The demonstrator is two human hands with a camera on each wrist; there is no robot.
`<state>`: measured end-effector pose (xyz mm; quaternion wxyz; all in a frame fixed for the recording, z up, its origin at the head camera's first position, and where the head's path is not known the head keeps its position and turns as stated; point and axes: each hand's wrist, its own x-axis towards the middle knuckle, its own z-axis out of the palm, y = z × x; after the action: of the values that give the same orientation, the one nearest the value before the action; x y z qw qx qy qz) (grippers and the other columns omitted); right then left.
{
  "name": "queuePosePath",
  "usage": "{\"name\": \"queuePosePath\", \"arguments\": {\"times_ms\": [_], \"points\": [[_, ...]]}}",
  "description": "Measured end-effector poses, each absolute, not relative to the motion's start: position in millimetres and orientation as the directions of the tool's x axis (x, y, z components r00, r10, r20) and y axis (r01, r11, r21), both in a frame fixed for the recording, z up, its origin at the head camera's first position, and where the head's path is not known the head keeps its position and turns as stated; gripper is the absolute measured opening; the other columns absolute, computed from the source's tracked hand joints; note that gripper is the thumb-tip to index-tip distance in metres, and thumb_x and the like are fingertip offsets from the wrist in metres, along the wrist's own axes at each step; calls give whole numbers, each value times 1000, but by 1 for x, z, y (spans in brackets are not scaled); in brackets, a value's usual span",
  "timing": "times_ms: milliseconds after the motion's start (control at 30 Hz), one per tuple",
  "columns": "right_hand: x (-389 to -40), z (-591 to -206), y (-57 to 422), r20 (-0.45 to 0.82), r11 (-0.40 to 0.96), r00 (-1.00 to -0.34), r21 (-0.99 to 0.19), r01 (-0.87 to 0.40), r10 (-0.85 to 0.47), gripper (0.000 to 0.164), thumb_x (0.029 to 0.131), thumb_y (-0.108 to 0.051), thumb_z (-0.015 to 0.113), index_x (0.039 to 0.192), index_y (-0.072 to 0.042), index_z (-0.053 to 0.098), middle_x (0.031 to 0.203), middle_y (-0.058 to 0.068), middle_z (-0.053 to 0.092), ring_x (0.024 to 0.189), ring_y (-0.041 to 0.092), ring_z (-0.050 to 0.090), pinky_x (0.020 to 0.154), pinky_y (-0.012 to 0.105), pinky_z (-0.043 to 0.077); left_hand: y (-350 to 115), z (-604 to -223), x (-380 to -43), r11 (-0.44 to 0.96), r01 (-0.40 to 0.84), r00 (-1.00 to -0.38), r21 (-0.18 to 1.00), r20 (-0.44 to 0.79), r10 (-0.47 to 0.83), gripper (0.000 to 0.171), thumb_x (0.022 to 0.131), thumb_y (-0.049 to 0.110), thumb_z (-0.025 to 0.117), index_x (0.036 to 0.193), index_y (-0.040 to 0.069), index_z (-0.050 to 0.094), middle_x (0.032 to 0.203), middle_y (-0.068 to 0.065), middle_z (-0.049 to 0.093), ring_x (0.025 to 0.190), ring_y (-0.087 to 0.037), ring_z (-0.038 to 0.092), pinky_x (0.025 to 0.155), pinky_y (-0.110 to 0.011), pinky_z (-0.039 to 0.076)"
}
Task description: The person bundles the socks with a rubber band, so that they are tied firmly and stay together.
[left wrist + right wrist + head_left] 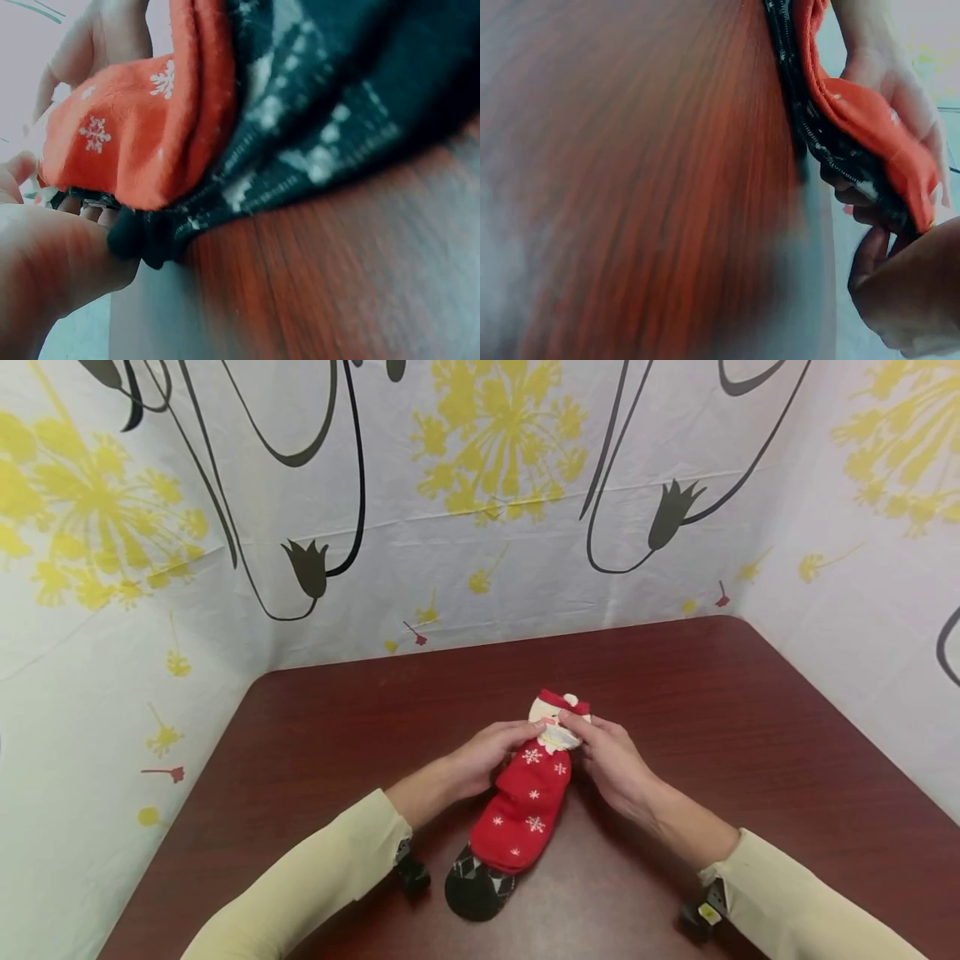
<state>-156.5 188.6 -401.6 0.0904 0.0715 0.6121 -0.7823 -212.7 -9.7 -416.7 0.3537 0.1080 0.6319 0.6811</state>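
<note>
A red sock with white snowflakes and a Santa face lies lengthwise in front of me, over a black argyle sock whose rounded end shows at the near side. My left hand pinches the Santa-face end from the left, thumb on top. From the right, my right hand grips that same end, its thumb over the face. In the left wrist view, the black sock runs beneath the red sock. The right wrist view shows fingers curled under both layers at the held end.
The socks are over a dark reddish-brown table with rounded far corners. White fabric with yellow and grey flower prints hangs behind it and along both sides. Small black wrist cameras sit by the sleeve cuffs.
</note>
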Motion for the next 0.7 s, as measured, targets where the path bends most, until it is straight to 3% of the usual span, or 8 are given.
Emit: {"name": "queuePosePath", "arguments": {"times_ms": [133,267,433,567,700], "points": [[-157,-404,188,-233,-273,-973,-936,221,10,55,108,-30,62,148,6,50,107,-3,74,98,10,70,93,24,56,-11,-413,-213,80,-371,-711,925,-339,616,50,105,38,64,142,4,62,119,-6,73,102,-17,72,87,-33,60],[-159,-404,194,-234,-257,-971,-936,239,-52,57,108,-35,64,146,5,50,109,-3,73,101,10,69,94,25,56,-13,-409,-214,135,-358,-695,924,-361,622,50,105,37,65,142,4,62,115,-7,74,98,-18,73,84,-32,61],[-168,-399,210,-249,-133,-958,-954,268,-141,62,104,-45,67,139,5,57,108,0,73,99,12,68,90,26,57,-13,-411,-213,189,-253,-692,949,-314,650,47,106,35,63,140,3,60,109,-7,73,92,-16,71,80,-29,59],[-174,-393,218,-254,-6,-956,-966,257,-145,58,103,-41,71,137,5,60,102,1,75,93,13,70,86,24,57,-16,-415,-211,251,-163,-684,954,-293,668,53,106,40,62,143,2,56,116,-7,70,99,-17,69,86,-32,58],[-178,-387,226,-254,66,-948,-967,246,-191,49,103,-33,72,133,4,61,101,4,75,92,15,71,85,25,58,-25,-412,-206,366,-68,-645,928,-321,694,58,101,39,69,145,3,54,121,-8,68,106,-22,68,89,-37,60]]}}
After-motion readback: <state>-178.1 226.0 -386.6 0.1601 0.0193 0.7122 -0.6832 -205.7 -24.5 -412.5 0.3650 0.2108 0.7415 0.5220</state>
